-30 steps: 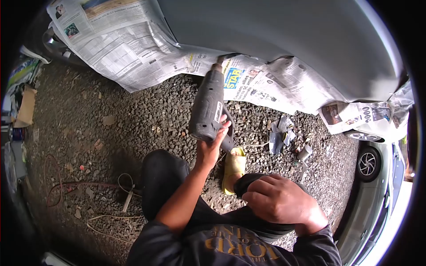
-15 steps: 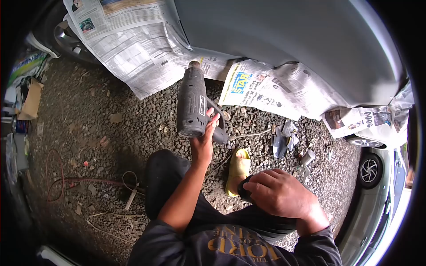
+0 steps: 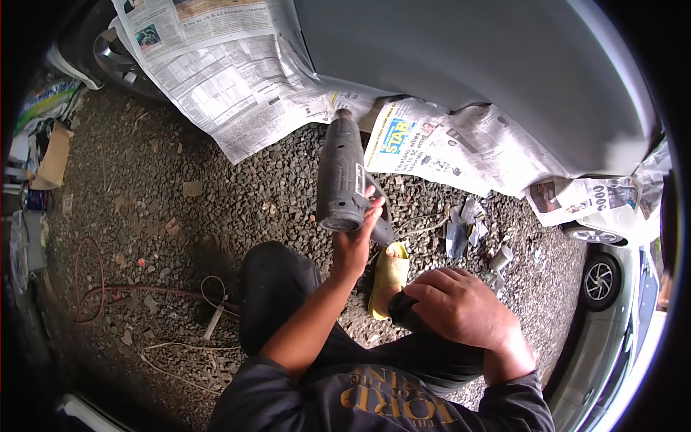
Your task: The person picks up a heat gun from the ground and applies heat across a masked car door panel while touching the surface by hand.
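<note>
Spreading widest, the gravel ground [image 3: 252, 187] leaves open room left of centre, up to the lower edge of one grey car panel [image 3: 461, 50], covered there with newspaper [image 3: 230, 79]. One heat gun [image 3: 340, 173] points to this edge, and the left grip [image 3: 355, 241] is wrapped around it. The right grip [image 3: 461, 306] is curled near one yellow slipper [image 3: 389, 277]; whether it holds something, I cannot tell. Compared with half a second ago, the heat gun has swung rightward.

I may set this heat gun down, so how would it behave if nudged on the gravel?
The heat gun looks hard-cased, so it would likely stay stiff. Being round-bodied, it might rock, but its jutting handle could stop it rolling.
</note>
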The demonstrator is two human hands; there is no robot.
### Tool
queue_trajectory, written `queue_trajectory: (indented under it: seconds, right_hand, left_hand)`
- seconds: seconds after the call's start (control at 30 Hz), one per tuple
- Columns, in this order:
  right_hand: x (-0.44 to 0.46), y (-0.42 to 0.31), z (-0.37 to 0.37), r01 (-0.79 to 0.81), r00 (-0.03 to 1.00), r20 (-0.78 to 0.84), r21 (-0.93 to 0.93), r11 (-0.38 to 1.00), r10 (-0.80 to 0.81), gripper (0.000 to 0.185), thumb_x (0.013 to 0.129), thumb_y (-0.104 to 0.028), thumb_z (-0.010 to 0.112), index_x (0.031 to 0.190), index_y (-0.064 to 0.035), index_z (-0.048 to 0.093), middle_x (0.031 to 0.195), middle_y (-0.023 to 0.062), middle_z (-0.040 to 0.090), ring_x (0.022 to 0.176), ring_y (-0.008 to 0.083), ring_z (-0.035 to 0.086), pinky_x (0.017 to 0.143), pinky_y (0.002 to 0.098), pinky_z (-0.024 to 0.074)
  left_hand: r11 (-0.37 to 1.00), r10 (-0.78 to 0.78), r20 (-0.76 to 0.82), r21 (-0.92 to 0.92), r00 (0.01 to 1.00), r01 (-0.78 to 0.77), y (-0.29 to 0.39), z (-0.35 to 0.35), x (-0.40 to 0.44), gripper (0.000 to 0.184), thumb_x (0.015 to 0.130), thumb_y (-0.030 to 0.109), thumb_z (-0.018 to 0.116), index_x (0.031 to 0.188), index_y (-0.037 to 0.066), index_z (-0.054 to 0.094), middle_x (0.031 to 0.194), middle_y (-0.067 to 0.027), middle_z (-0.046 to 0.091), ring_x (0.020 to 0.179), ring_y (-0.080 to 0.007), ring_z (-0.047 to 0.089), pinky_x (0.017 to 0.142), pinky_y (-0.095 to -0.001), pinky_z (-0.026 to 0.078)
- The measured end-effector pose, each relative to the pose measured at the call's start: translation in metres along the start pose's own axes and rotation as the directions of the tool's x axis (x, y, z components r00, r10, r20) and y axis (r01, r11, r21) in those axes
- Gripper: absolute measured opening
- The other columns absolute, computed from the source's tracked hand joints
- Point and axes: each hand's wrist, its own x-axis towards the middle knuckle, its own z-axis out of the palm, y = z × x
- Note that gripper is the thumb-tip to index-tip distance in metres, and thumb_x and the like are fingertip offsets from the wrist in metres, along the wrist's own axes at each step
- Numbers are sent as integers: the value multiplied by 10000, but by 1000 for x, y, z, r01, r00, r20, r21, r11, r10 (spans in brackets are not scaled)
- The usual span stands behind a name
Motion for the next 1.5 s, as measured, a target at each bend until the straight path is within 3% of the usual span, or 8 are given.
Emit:
queue_trajectory:
  seconds: [0.3,0.43,0.5,0.8,0.9,1.1,1.23,1.5]
  right_hand:
    - [4,17,28,-186,974,-148,-80,979,173,567,843,-177,683,1356,-41,481,1219,160,551,1123,332,569,941,432,478]
    - [10,16,30,-236,963,-170,-173,956,207,648,836,-195,693,1415,-60,434,1226,151,540,1127,332,552,952,443,448]
    - [15,18,30,-225,951,-247,-138,964,187,680,832,-203,698,1437,-72,416,1218,146,540,1122,330,547,953,443,435]
    - [8,40,8,-288,891,-306,187,939,335,759,740,-19,737,1410,66,389,1235,287,580,1144,441,589,945,440,510]
    - [-6,41,-5,-434,839,-256,218,874,481,758,744,-40,721,1414,75,385,1262,298,567,1179,439,564,990,435,481]
    - [-24,42,-9,-517,804,-156,295,804,574,743,762,-64,702,1419,72,385,1299,297,553,1213,430,545,1022,437,458]
    - [-30,46,-11,-522,815,-102,299,799,571,737,761,-66,701,1416,73,391,1327,294,536,1235,420,534,1034,435,450]
    - [-39,57,-6,-520,816,-147,238,821,559,642,808,-77,675,1391,25,426,1240,247,578,1110,410,595,935,448,499]
  left_hand:
    - [921,-49,66,-383,997,71,24,41,-46,598,999,54,459,1521,-29,178,1560,-181,304,1423,-277,360,1146,-371,337]
    - [993,78,121,-95,990,-67,32,47,-60,643,1011,57,457,1545,-32,110,1610,-180,217,1459,-269,299,1190,-376,235]
    - [924,203,246,274,948,-269,39,42,-63,577,1013,36,456,1517,-41,187,1590,-194,267,1461,-264,287,1193,-398,219]
    - [984,-171,441,36,881,173,49,8,-25,246,960,119,556,1168,20,639,1069,-55,699,1021,-153,650,895,-317,506]
    - [905,-169,116,412,979,107,62,-9,37,194,959,222,591,1002,45,659,1003,-60,695,888,-112,632,759,-240,494]
    - [941,125,-312,338,942,-13,15,-42,230,201,960,215,608,909,23,581,815,-21,612,682,-85,553,596,-233,453]
    - [931,269,-417,343,868,-124,-8,-55,315,201,910,112,696,1014,-41,618,1008,-130,701,927,-185,677,823,-293,525]
    - [927,307,-514,353,801,-129,-10,-52,333,166,881,76,713,923,-45,607,770,-72,634,639,-123,575,577,-270,469]
